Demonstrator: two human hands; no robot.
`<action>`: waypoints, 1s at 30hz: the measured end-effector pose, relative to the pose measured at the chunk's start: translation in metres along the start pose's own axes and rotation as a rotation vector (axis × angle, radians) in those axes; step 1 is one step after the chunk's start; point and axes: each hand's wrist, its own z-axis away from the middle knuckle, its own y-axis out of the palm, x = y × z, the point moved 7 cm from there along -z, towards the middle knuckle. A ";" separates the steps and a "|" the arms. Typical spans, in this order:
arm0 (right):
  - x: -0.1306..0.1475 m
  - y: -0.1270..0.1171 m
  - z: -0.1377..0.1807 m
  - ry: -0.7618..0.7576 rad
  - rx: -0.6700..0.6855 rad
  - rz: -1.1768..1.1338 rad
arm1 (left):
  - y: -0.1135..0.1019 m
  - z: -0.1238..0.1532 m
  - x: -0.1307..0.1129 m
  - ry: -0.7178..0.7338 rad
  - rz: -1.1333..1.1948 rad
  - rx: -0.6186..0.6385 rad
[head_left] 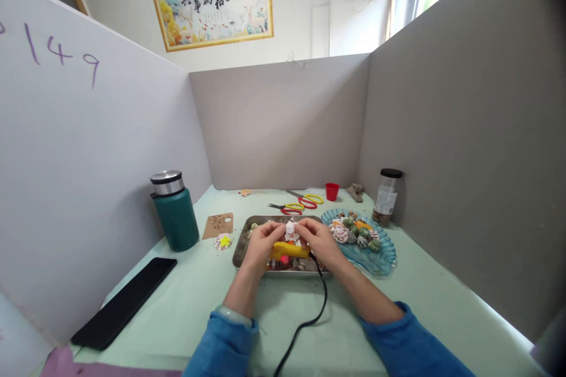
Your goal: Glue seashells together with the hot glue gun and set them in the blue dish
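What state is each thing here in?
Left hand, pinching white piece.
Right hand, pinching white piece.
Yellow tool, cord attached.
Metal tray, holding small pieces.
Blue plate, holding assorted pieces.
Green bottle, upright, closed.
Jar, upright, closed.
Red cup, upright.
Scissors, lying flat.
Black slab, lying flat.

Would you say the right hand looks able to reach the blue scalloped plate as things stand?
Probably yes: the blue scalloped plate lies just beside the right hand, with nothing visible blocking the way. That hand seems busy holding a small white piece with the left hand, so might need freeing.
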 end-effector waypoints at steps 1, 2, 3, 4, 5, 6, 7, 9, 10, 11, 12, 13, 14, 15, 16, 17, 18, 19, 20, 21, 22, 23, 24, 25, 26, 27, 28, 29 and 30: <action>0.000 0.000 0.000 0.001 0.005 0.008 | -0.001 0.000 0.000 0.003 0.000 -0.001; 0.000 0.001 0.000 0.000 0.009 0.016 | -0.001 0.000 -0.001 0.005 0.001 -0.004; 0.000 0.001 0.000 -0.002 0.011 0.023 | -0.002 0.000 -0.001 0.004 0.001 -0.008; 0.001 0.001 0.001 -0.004 0.011 0.030 | -0.002 0.000 -0.001 0.002 -0.003 -0.016; 0.002 0.001 0.001 -0.008 0.009 0.037 | -0.002 0.000 -0.001 -0.001 -0.010 -0.023; 0.003 0.001 0.001 -0.011 0.004 0.043 | -0.002 0.000 -0.001 -0.006 -0.018 -0.026; 0.004 0.001 0.001 -0.015 0.000 0.048 | -0.001 0.000 -0.001 -0.012 -0.022 -0.026; 0.005 0.001 0.002 -0.021 0.005 0.060 | 0.000 0.001 -0.001 -0.022 -0.017 -0.013; 0.005 0.002 0.002 -0.024 0.013 0.068 | 0.001 0.001 -0.001 -0.024 -0.010 -0.004; 0.005 0.003 0.003 -0.027 0.024 0.079 | 0.002 0.001 0.000 -0.023 -0.005 0.003; 0.006 0.004 0.003 -0.032 0.036 0.094 | 0.001 0.000 0.000 -0.018 -0.005 0.005; 0.006 0.004 0.004 -0.039 0.045 0.109 | 0.001 0.000 0.000 -0.014 -0.010 0.008; 0.006 0.005 0.004 -0.046 0.052 0.123 | 0.000 0.000 0.000 -0.008 -0.022 0.011; 0.006 0.005 0.004 -0.051 0.056 0.135 | -0.001 -0.001 0.000 0.000 -0.035 0.013; 0.007 0.005 0.005 -0.055 0.059 0.144 | -0.001 -0.001 0.000 0.004 -0.048 0.015; 0.007 0.005 0.005 -0.059 0.061 0.152 | -0.002 -0.001 -0.001 0.007 -0.059 0.017; 0.008 0.005 0.005 -0.064 0.061 0.163 | -0.002 -0.002 -0.001 0.007 -0.067 0.021; 0.010 0.004 0.006 -0.071 0.059 0.177 | -0.002 -0.002 -0.001 0.003 -0.073 0.025; 0.011 0.004 0.006 -0.078 0.060 0.193 | -0.002 -0.002 -0.001 -0.003 -0.076 0.027; 0.012 0.004 0.006 -0.084 0.060 0.208 | -0.001 -0.001 -0.002 -0.008 -0.076 0.029; 0.013 0.004 0.006 -0.087 0.062 0.222 | -0.001 -0.001 -0.002 -0.012 -0.073 0.029; 0.013 0.004 0.005 -0.087 0.063 0.233 | -0.001 -0.001 -0.003 -0.012 -0.068 0.026; 0.012 0.004 0.005 -0.083 0.061 0.239 | 0.000 0.000 -0.004 -0.012 -0.061 0.020; 0.012 0.004 0.005 -0.078 0.056 0.243 | -0.001 0.000 -0.004 -0.012 -0.052 0.012; 0.011 0.004 0.005 -0.078 0.047 0.245 | -0.001 0.000 -0.004 -0.011 -0.041 0.002; 0.010 0.004 0.004 -0.081 0.040 0.244 | -0.002 0.000 -0.004 -0.011 -0.032 -0.009; 0.010 0.004 0.004 -0.085 0.036 0.239 | -0.003 0.000 -0.003 -0.010 -0.025 -0.021; 0.009 0.003 0.004 -0.086 0.033 0.230 | -0.004 -0.001 -0.002 -0.009 -0.019 -0.028; 0.009 0.003 0.004 -0.084 0.031 0.215 | -0.004 -0.001 -0.001 -0.009 -0.018 -0.028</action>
